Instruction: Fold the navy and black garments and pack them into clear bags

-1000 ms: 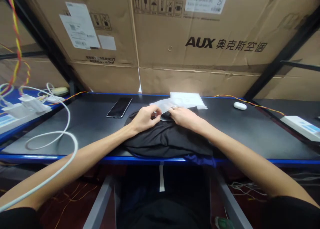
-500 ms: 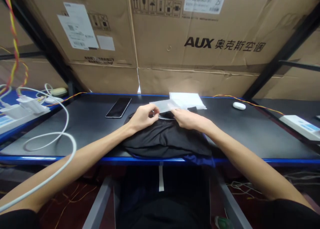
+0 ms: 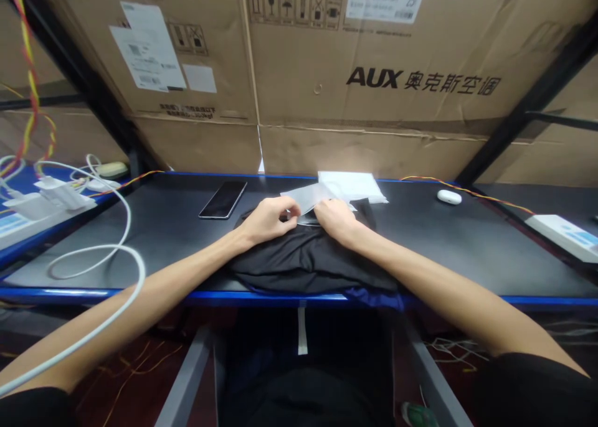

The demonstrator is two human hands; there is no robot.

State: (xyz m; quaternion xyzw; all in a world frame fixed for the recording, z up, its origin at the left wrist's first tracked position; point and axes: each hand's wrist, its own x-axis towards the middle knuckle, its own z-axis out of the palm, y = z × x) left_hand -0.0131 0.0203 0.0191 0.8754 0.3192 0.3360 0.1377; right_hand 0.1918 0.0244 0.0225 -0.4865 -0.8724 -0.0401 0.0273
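Note:
A folded black garment (image 3: 308, 262) lies on the dark table (image 3: 177, 228), reaching its near edge. My left hand (image 3: 268, 218) and my right hand (image 3: 334, 218) rest on the garment's far end, close together. Both pinch the near edge of a clear plastic bag (image 3: 308, 198) that lies just beyond the garment. A stack of more clear bags (image 3: 350, 185) sits behind it.
A black phone (image 3: 223, 199) lies left of my hands. A small white oval device (image 3: 448, 197) sits at the right. White power strips (image 3: 563, 235) and a looping white cable (image 3: 93, 253) flank the table. Big cardboard boxes (image 3: 374, 84) wall the back.
My right hand has slid a little left, closer to my left hand, along the bag's edge. The garment and bag stay where they were.

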